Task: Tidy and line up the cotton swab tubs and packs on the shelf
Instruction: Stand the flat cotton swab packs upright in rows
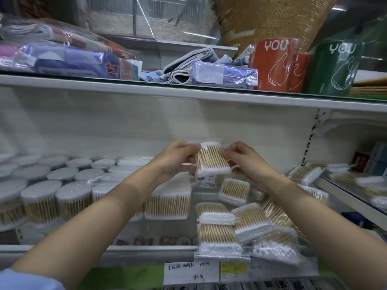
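One clear pack of cotton swabs (211, 159) is held up in the air in front of the white back wall of the shelf, above the other packs. Its wooden sticks run almost upright, a little tilted, with white tips at the top and at the bottom. The left hand (174, 159) pinches the left edge of the pack with curled fingers, and the right hand (244, 162) pinches the right edge in the same way. Both forearms reach in from the lower corners.

Under the held pack, several loose packs (234, 190) lie on the shelf floor at different angles, some overlapping each other. One pack at the front (217, 233) lies just at the shelf edge, and a tilted pack (251, 221) touches it on the right. To the left, a wider pack (167, 203) stands upright behind the left forearm. Further left, many round tubs (40, 200) with pale lids stand close together in rows; they are blurred.

Paper price labels (184, 273) hang on the front rail below. On the upper shelf (188, 94) lie wrapped cloth goods (224, 77), and beside them stand an orange roll (274, 63) and a green roll (333, 68), both marked "YOU".
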A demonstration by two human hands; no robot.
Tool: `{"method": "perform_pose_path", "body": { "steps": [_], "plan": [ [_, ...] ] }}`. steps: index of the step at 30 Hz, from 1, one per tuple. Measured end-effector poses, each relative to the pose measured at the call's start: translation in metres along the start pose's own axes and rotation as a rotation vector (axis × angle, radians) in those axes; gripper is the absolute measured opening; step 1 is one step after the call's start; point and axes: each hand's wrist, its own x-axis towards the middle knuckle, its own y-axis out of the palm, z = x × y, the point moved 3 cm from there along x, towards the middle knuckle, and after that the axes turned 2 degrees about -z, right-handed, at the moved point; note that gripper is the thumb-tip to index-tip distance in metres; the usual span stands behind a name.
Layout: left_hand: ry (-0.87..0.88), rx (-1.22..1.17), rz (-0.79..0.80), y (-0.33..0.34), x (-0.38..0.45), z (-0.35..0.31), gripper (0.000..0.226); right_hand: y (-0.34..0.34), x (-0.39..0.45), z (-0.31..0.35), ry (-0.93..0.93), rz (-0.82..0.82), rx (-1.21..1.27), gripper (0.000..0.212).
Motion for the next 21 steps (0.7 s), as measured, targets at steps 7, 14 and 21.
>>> {"method": "perform_pose_path", "body": {
  "steps": [7, 14, 21],
  "plan": [
    [-0.073, -0.107, 0.016, -0.001, 0.0022, 0.0061, 0.019, 0.0032, -0.0085, -0.0011, 0.042, 0.076, 0.15, 0.018],
    [0.015, -0.018, 0.0, -0.004, -0.004, 0.0025, 0.018, -0.0035, -0.0087, -0.004, -0.063, 0.057, -0.12, 0.006],
    [0.072, -0.053, -0.055, 0.0013, -0.0023, 0.0008, 0.009, 0.0011, -0.0107, 0.0016, -0.076, 0.061, -0.101, 0.034]
  ]
}}
